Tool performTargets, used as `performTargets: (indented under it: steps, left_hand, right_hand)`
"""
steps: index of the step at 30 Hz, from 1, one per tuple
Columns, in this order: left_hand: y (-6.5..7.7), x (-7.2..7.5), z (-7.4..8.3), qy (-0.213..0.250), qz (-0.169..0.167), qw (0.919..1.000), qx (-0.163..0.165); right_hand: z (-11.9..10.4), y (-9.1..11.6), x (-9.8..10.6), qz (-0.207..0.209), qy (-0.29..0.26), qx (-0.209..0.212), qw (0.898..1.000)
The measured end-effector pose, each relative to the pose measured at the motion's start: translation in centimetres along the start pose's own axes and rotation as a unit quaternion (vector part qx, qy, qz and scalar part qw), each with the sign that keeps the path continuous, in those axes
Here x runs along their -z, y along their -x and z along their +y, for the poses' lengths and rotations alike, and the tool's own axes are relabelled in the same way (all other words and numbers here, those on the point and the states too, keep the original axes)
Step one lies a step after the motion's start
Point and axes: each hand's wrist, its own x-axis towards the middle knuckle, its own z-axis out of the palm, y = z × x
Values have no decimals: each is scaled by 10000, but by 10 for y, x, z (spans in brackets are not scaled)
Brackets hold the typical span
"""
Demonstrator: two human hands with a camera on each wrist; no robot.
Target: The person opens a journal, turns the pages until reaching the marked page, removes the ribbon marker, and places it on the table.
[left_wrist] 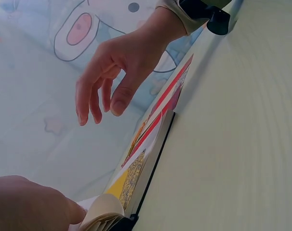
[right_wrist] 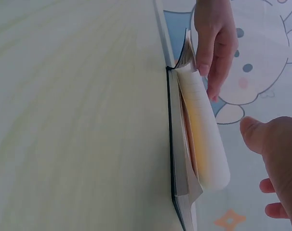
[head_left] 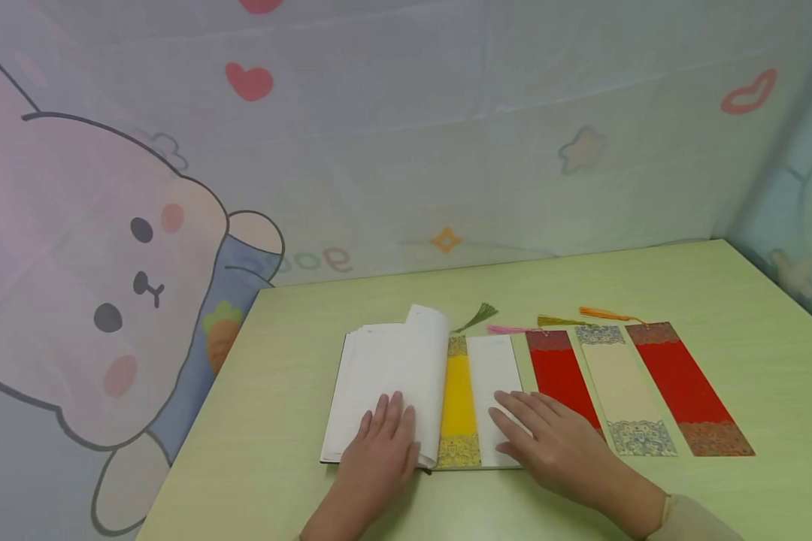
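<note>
A notebook (head_left: 501, 368) with white pages and a dark cover lies open on the table. Along its inner fold, on the right-hand page, is a yellow bookmark (head_left: 457, 391) with patterned ends; its green tassel (head_left: 479, 317) sticks out past the top edge. My left hand (head_left: 377, 451) rests on the left-hand pages with fingers extended, and those pages curve up near the fold. Over the right page's outer edge is my right hand (head_left: 558, 447), its fingers loosely spread and holding nothing. The left wrist view has this right hand (left_wrist: 129, 60) raised above the notebook.
Right of the notebook lie a red bookmark (head_left: 558, 364) with a pink tassel, partly behind my right hand, a cream bookmark (head_left: 619, 376) and another red bookmark (head_left: 680, 383). A printed cloth (head_left: 406, 150) hangs behind the pale green table (head_left: 243, 451).
</note>
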Motion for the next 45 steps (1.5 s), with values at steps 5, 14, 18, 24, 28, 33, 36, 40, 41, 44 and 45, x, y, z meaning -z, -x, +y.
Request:
performTargets:
  steps: [5, 14, 18, 24, 28, 33, 36, 40, 41, 44, 45]
  left_hand:
    - [2, 1, -2, 283, -471, 9979, 333]
    - [4, 1, -8, 428, -852, 9931, 677]
    - [7, 1, -11, 573, -981, 9902, 817]
    - [13, -1, -15, 688, -987, 9887, 895]
    - [17, -3, -17, 684, -934, 9894, 872]
    - [19, -6, -19, 705, -987, 9884, 918]
    - [20, -6, -19, 739, -1075, 9867, 969]
    - [20, -8, -19, 763, -1176, 9849, 1015]
    - [20, -8, -19, 774, -1205, 9843, 1029]
    - [20, -10, -19, 810, -1283, 9824, 1088]
    - [20, -10, -19, 811, -1297, 9821, 1096]
  right_hand:
    - [2, 2, -3, -572, -47, -222, 9981]
    - [4, 3, -5, -1266, 81, -455, 9909]
    - [5, 4, -6, -1379, 136, -469, 9892]
    - [5, 0, -8, -1662, 5, -635, 9841]
    - [6, -4, -11, -1762, -212, -841, 9805]
    - [9, -10, -16, -1703, -434, -1219, 9769]
    - [9, -15, -17, -1581, -603, -1503, 9741]
    - [7, -20, -22, -1400, -732, -1853, 9699]
    - [7, -21, -23, -1382, -746, -1956, 9680]
    - [6, -27, -27, -1432, -874, -2348, 9575]
    - [5, -29, -28, -1474, -970, -2502, 9520]
